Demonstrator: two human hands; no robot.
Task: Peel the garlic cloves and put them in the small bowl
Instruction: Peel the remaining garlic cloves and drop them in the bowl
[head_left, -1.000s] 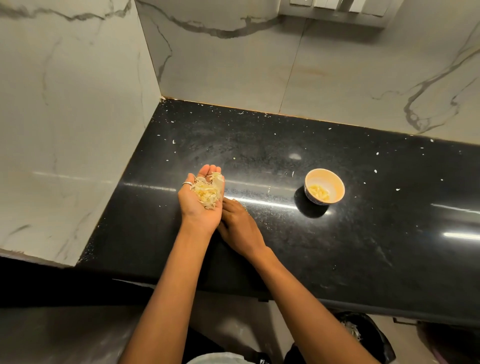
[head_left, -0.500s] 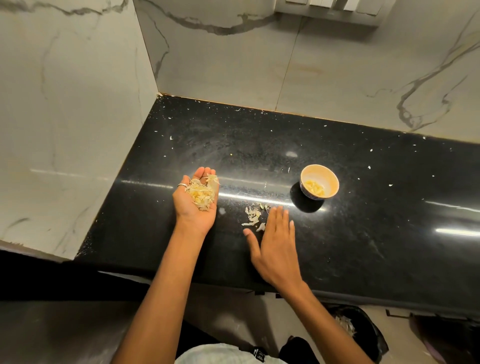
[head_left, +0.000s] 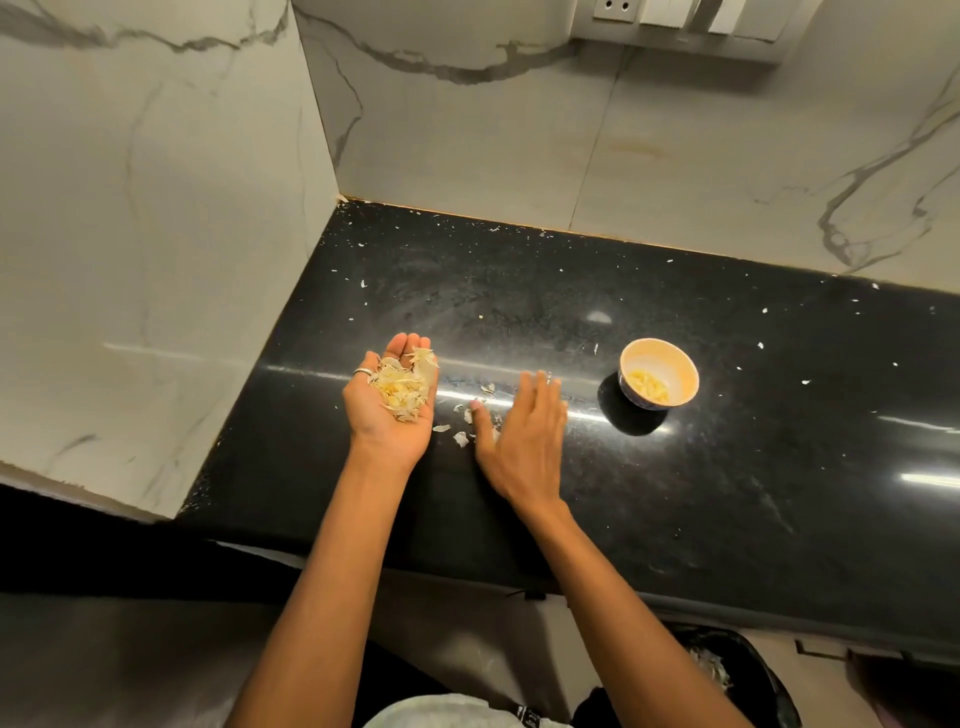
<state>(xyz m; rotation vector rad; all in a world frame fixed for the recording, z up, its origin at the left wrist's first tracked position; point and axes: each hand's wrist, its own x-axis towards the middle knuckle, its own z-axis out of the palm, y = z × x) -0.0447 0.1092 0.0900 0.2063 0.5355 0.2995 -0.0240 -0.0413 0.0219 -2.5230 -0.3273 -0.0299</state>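
A small white bowl (head_left: 675, 364) stands on the black counter (head_left: 727, 493) and holds peeled yellowish garlic cloves (head_left: 648, 386). My left hand (head_left: 387, 410) lies palm up at the counter's left, cupping a heap of papery garlic skins (head_left: 402, 387); a ring sits on one finger. My right hand (head_left: 522, 439) is flat, palm down, fingers straight, on the counter between the left hand and the bowl. A few loose skin flakes (head_left: 460, 438) lie just left of its thumb.
Marble walls close off the counter's left side (head_left: 156, 260) and back (head_left: 571, 130). Tiny white flecks are scattered over the counter. A dark bin (head_left: 737, 675) with skins in it stands on the floor below the counter's front edge.
My right hand has gone out from beside the left hand, spread flat and swept leftward, pushing loose skin flakes toward the left hand. The left hand has stayed cupped with its heap.
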